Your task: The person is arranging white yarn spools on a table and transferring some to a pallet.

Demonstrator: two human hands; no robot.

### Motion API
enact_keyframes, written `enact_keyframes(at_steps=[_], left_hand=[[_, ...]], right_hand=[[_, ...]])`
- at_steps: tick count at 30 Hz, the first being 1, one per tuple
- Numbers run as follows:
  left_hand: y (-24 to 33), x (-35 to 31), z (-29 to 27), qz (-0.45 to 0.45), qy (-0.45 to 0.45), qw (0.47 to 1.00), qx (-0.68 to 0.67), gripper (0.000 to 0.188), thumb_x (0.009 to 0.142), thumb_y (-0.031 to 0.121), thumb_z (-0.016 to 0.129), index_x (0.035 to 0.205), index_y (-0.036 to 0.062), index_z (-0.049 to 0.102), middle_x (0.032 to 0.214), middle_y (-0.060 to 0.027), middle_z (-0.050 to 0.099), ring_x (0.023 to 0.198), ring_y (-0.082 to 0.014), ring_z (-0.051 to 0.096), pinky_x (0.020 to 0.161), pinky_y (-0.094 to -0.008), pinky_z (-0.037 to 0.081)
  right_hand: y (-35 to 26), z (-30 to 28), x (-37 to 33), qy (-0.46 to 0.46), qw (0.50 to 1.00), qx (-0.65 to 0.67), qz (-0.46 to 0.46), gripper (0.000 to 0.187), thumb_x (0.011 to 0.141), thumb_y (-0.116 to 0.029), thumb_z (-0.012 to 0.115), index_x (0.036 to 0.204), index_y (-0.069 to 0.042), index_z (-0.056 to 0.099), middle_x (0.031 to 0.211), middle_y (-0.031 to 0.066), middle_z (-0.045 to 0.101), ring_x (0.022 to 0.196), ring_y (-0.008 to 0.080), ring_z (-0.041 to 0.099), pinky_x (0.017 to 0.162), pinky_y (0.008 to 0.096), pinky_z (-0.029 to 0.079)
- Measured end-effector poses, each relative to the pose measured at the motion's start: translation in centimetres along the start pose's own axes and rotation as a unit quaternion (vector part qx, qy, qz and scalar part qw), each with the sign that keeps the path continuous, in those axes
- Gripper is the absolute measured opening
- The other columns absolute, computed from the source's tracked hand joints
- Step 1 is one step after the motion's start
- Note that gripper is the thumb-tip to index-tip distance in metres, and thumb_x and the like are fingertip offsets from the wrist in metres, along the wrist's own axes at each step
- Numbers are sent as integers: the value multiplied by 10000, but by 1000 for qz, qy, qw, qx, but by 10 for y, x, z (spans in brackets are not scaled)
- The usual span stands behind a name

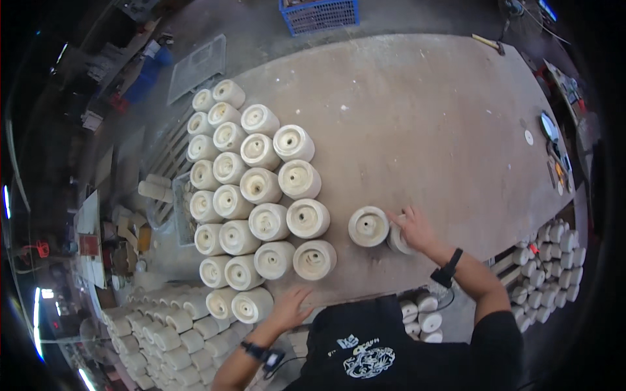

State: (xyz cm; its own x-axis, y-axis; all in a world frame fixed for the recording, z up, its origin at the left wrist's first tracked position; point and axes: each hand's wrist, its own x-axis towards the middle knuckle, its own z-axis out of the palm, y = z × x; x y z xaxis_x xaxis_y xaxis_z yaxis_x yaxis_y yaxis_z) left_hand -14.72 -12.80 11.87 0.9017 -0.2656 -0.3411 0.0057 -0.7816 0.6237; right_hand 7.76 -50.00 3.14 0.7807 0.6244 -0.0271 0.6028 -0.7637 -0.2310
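My right hand [415, 228] rests over a pale round wooden piece [398, 240] on the dusty workbench [443, 130], fingers curled on its top. Touching it on the left stands a second like piece [368, 226], upright with a hole in its top face. My left hand [291, 308] is open with fingers spread at the bench's near edge, beside the nearest piece [252, 304] of a block of several rows of the same pieces [261, 189]. Both wrists carry black bands.
More pale pieces are stacked below the bench at the left [163, 332] and on racks at the right [554, 260]. A blue crate [319, 14] stands beyond the far end. A hammer [488, 43] and small tools [554, 150] lie along the right edge.
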Motion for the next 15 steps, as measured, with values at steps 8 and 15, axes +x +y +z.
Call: enact_keyframes(at_steps=[8,15], left_hand=[[110,-233,-222,-504,-325,790,-127,874,708,489,841,1402,76,509,1328,-239,581,1273,-349,533,1062,-401,421],[140,-218,-322,-459,-49,882,98,699,816,293,780,1414,75,491,1340,-213,577,1247,-319,547,1022,-397,442]], right_hand=[[73,-136,19,-326,940,7,96,555,795,-265,683,1324,-131,582,1204,212,639,1154,362,592,974,449,483],[96,-248,-50,-138,948,79,277,447,796,-279,698,1194,-78,661,915,157,701,862,286,677,783,395,533]])
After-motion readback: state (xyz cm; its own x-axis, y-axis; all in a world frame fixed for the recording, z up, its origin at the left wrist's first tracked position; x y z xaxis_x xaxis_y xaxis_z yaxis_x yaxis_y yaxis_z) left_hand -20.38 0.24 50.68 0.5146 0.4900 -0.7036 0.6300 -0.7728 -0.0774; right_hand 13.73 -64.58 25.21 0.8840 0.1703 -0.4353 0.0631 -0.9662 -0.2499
